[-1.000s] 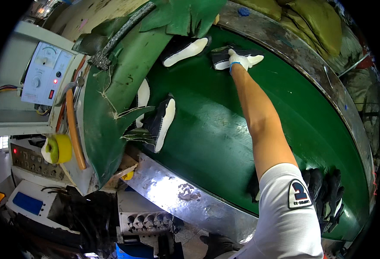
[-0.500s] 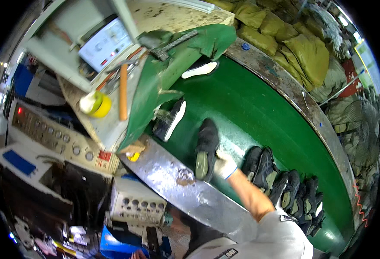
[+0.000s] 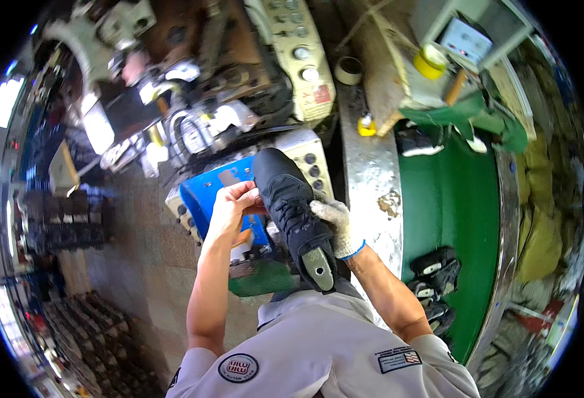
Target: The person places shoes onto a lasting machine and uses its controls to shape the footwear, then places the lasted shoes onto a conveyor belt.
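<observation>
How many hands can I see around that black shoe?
2: the bare left hand beside the black shoe, near its toe, and the right hand, in a whitish glove, along its other side. The shoe hides part of the right hand.

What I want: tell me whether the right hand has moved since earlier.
Yes: the right hand has moved off the green belt, past its near metal edge.

shoe (image 3: 291,205): matt | glove (image 3: 342,229): knit cloth | belt (image 3: 448,205): glossy | edging (image 3: 374,176): metal

The shoe (image 3: 289,199) is black, the glove (image 3: 340,227) white with blue edging, the belt (image 3: 448,205) green.
</observation>
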Motion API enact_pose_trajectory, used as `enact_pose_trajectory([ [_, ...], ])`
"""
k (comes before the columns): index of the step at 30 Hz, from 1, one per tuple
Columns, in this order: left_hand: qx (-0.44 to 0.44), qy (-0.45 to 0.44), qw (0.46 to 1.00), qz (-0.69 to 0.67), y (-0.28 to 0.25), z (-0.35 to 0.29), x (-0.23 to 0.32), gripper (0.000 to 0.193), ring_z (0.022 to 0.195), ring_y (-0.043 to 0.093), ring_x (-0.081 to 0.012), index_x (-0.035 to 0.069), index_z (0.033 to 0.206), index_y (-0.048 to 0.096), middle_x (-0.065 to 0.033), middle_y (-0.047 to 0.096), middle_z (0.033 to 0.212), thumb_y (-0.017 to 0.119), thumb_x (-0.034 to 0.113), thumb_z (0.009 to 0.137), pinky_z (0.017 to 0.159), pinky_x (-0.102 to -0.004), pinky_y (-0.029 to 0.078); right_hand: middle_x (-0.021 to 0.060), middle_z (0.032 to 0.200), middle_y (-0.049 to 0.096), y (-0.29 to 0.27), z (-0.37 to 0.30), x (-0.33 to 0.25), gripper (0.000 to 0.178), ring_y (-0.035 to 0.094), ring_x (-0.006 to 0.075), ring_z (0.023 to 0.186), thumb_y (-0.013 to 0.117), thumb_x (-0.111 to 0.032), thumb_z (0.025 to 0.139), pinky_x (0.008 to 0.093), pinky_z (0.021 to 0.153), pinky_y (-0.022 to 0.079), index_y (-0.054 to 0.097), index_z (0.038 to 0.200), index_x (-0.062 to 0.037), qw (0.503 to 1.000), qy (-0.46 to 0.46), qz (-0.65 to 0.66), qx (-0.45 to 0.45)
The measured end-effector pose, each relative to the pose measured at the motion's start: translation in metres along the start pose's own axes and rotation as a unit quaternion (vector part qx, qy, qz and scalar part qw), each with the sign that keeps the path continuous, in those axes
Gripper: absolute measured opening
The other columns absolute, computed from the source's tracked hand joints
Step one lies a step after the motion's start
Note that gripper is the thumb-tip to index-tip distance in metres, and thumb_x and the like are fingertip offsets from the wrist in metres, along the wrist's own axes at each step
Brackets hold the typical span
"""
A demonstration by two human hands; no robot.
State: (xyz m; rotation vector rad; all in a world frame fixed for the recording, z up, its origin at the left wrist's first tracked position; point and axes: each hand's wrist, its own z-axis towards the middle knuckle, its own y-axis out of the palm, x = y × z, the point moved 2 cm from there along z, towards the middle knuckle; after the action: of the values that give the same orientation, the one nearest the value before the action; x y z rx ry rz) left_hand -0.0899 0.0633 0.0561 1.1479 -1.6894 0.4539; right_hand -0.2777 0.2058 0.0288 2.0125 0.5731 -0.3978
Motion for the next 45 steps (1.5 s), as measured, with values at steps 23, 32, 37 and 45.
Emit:
enact_pose_trajectory([
  [23, 0.232, 0.198, 0.931, -0.202, -0.177, 0.037, 0.029, 0.046, 0.097, 0.069, -0.0221, -0.01, 0.129, 0.057, -0.0174, 0.066, 0.119, 0.069, 0.002, 0.087, 0.084, -0.031, 0.058, 0.0082, 0.119, 0.066, 0.165, 0.174, 0.088, 0.042, 0.062, 0.0155, 0.106, 0.063, -0.012, 0.097, 0.029, 0.095, 0.049, 0.056, 0.136, 0.0024, 0.986, -0.159, -0.037, 0.018],
  [32, 0.104, -0.008, 0.939, -0.328, -0.125, 0.021, 0.013, 0.059, 0.091, 0.067, -0.0193, 0.004, 0.118, 0.065, -0.0082, 0.071, 0.104, 0.037, 0.055, 0.105, 0.086, -0.0344, 0.054, 0.009, 0.109, 0.069, 0.161, 0.187, 0.092, 0.031, 0.063, 0.0147, 0.098, 0.066, -0.009, 0.093, 0.0272, 0.092, 0.049, 0.065, 0.121, 0.0059, 0.977, -0.183, -0.098, 0.042],
  [37, 0.052, 0.027, 0.952, -0.3, -0.138, 0.032, 0.0, 0.06, 0.094, 0.068, -0.0201, 0.005, 0.117, 0.064, -0.0098, 0.071, 0.105, 0.031, 0.054, 0.107, 0.088, -0.0349, 0.054, 0.0092, 0.104, 0.07, 0.151, 0.195, 0.099, 0.03, 0.063, 0.0148, 0.093, 0.069, -0.014, 0.092, 0.0274, 0.088, 0.049, 0.069, 0.114, 0.0063, 0.97, -0.198, -0.128, 0.066],
  [45, 0.137, 0.043, 0.951, -0.275, -0.144, 0.047, -0.032, 0.052, 0.081, 0.067, -0.0176, 0.009, 0.104, 0.067, -0.0053, 0.069, 0.092, 0.042, 0.054, 0.104, 0.078, -0.0316, 0.055, 0.0019, 0.094, 0.069, 0.138, 0.202, 0.111, 0.024, 0.06, 0.0092, 0.084, 0.068, -0.019, 0.096, 0.0254, 0.078, 0.048, 0.072, 0.107, 0.0021, 0.981, -0.17, -0.068, 0.063],
])
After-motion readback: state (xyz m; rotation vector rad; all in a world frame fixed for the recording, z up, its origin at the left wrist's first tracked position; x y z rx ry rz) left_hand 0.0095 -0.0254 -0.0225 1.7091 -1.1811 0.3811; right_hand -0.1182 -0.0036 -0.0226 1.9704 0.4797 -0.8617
